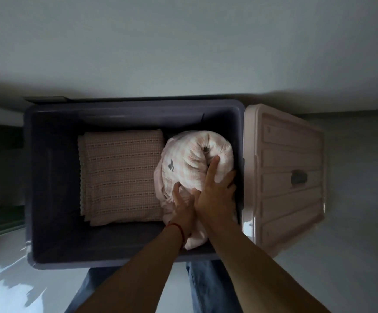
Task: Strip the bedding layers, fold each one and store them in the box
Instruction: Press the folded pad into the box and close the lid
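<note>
Bedding fills the right end of the dark blue-grey plastic storage box [50, 177]: a rolled bundle of pale pink-and-white checked fabric [192, 159], soft and crumpled, with a small dark bow-like mark on its upper face. It lies inside the box, against the right wall, its near end reaching the front wall. Just beside it, touching along its left edge, sits a neatly folded pink gingham layer with rows of openwork stitching [121, 177], flat on the box floor and occupying the middle; the left part of the floor is bare.

Both hands are on the bundle. The left hand [183, 207] presses into the near, lower folds with its fingers curled into the cloth, thumb spread to the side; a thin red string bracelet [178, 229] circles that wrist. The right hand [216, 193] lies over the top of the roll, thumb pushed into the fold at its centre and the other fingers wrapped around its right flank, so it appears to clasp the fabric, though the dim light makes the fingertips hard to read.

A pale pink ribbed plastic lid [285, 177] leans just outside the box's right wall, with a dark latch recess near its middle. Blue denim trouser legs [206, 288] show below the box on a glossy light floor [7, 283].
</note>
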A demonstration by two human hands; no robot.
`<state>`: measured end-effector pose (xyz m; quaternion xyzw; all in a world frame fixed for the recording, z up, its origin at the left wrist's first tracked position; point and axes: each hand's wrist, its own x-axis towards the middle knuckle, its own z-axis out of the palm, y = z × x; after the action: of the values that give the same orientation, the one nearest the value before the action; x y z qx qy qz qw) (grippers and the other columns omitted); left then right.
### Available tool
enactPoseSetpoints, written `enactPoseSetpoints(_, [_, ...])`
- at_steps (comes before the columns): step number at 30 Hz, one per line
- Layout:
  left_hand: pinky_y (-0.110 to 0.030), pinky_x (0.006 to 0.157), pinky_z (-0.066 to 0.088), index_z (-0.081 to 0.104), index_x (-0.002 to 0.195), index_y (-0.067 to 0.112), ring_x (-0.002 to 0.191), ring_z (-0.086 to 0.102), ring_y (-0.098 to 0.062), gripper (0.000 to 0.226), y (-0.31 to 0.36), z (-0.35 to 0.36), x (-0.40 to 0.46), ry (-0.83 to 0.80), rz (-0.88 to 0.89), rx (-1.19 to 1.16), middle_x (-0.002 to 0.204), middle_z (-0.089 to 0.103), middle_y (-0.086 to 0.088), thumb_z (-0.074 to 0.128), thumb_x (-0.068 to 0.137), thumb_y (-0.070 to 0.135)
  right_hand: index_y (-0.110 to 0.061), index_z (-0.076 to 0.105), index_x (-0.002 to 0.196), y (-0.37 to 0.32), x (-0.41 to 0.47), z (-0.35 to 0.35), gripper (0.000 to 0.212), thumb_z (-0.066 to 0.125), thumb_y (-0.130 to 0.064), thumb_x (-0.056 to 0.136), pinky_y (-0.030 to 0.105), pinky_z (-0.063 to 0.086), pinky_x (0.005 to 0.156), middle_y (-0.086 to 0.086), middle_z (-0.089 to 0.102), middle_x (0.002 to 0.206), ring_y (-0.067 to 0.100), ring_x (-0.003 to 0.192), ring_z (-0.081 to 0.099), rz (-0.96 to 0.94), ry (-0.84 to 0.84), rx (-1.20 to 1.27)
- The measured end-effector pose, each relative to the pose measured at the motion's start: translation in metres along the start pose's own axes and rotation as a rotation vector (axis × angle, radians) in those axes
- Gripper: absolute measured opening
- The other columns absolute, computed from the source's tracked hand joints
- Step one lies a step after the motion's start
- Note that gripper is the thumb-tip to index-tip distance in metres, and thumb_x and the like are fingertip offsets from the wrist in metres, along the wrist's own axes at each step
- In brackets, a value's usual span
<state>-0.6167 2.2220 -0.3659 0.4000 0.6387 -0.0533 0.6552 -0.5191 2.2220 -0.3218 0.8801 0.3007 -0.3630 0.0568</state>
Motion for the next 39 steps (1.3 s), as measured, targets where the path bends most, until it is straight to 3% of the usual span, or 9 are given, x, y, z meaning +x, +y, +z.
enactPoseSetpoints(3, [-0.054,0.117,0.032,0.016,0.159,0.033,0.147,0.032,-0.025,0.064,0.011,-0.012,-0.037,0.105,0.136,0.301,0.162,0.027,0.002,0.033,0.100,0.051,-0.034,-0.022,0.158,0.005,-0.009,0.000,0.110,0.063,-0.054,0.092,0.055,0.042,0.107,0.029,-0.012,0.161,0.046,0.140,0.029,-0.064,0.009,0.076])
enactPoseSetpoints(6, [-0.051,0.093,0.049,0.040,0.147,0.023,0.120,0.054,-0.033,0.052,-0.014,-0.031,-0.066,0.350,0.159,0.729,0.134,0.057,-0.010,0.045,0.098,0.040,-0.035,-0.023,0.158,0.011,-0.016,-0.002,0.117,0.069,-0.057,0.088,0.055,0.040,0.106,0.028,-0.014,0.160,0.047,0.139,0.027,-0.119,0.007,0.091])
enactPoseSetpoints(12, [-0.044,0.102,0.041,0.025,0.151,0.017,0.128,0.052,-0.036,0.054,-0.035,-0.022,-0.040,-0.088,-0.053,0.786,0.142,0.052,-0.015,0.040,0.104,0.038,-0.028,-0.019,0.160,0.019,-0.007,-0.003,0.112,0.065,-0.055,0.092,0.054,0.044,0.102,0.034,-0.003,0.159,0.049,0.135,0.034,-0.164,0.035,-0.039])
enactPoseSetpoints(16, [-0.057,0.113,0.028,0.026,0.154,0.017,0.145,0.030,-0.034,0.070,-0.022,-0.018,-0.028,0.005,-0.139,1.119,0.156,0.033,-0.010,0.049,0.097,0.051,-0.026,-0.018,0.161,0.028,-0.007,0.000,0.114,0.067,-0.054,0.090,0.057,0.038,0.106,0.035,-0.009,0.159,0.053,0.136,0.030,-0.192,-0.022,0.008])
enactPoseSetpoints(20, [-0.042,0.099,0.048,0.049,0.144,0.007,0.128,0.055,-0.032,0.058,-0.016,-0.023,-0.042,0.080,-0.156,0.871,0.142,0.053,-0.012,0.060,0.093,0.032,-0.023,-0.011,0.162,0.029,-0.024,-0.011,0.099,0.060,-0.045,0.096,0.056,0.042,0.103,0.029,-0.004,0.162,0.049,0.137,0.029,-0.212,-0.035,-0.041])
enactPoseSetpoints(27, [-0.037,0.096,0.047,0.063,0.132,0.013,0.121,0.058,-0.035,0.038,-0.002,-0.040,-0.094,0.127,-0.111,0.769,0.132,0.063,-0.015,0.054,0.098,0.029,-0.010,0.048,0.134,0.062,-0.066,-0.052,0.048,0.060,-0.014,0.088,0.042,0.053,0.082,0.014,0.049,0.125,0.031,0.110,0.052,-0.306,0.238,0.074])
enactPoseSetpoints(31, [-0.041,0.093,0.048,0.058,0.128,0.009,0.116,0.058,-0.036,0.038,0.022,-0.024,-0.123,0.290,0.113,0.724,0.128,0.057,-0.015,0.057,0.091,0.016,-0.012,0.049,0.127,0.094,-0.074,-0.053,0.040,0.066,-0.018,0.090,0.039,0.049,0.084,0.012,0.051,0.123,0.028,0.108,0.051,-0.060,0.240,0.196])
enactPoseSetpoints(34, [-0.039,0.091,0.051,0.062,0.121,0.008,0.105,0.060,-0.026,0.031,0.044,0.018,-0.124,0.131,0.423,0.618,0.117,0.061,-0.012,0.058,0.090,0.006,-0.009,0.053,0.120,0.114,-0.070,-0.046,0.029,0.059,-0.015,0.092,0.036,0.045,0.083,0.014,0.053,0.121,0.028,0.104,0.051,0.167,0.142,0.438])
enactPoseSetpoints(39, [-0.042,0.101,0.049,0.044,0.141,0.014,0.119,0.057,-0.028,0.053,0.092,0.086,-0.097,0.041,0.350,0.406,0.130,0.059,-0.009,0.060,0.092,0.024,-0.010,0.054,0.123,0.140,-0.074,-0.048,0.053,0.060,-0.054,0.093,0.042,0.057,0.088,0.008,0.055,0.123,0.029,0.103,0.061,0.282,0.113,0.640])
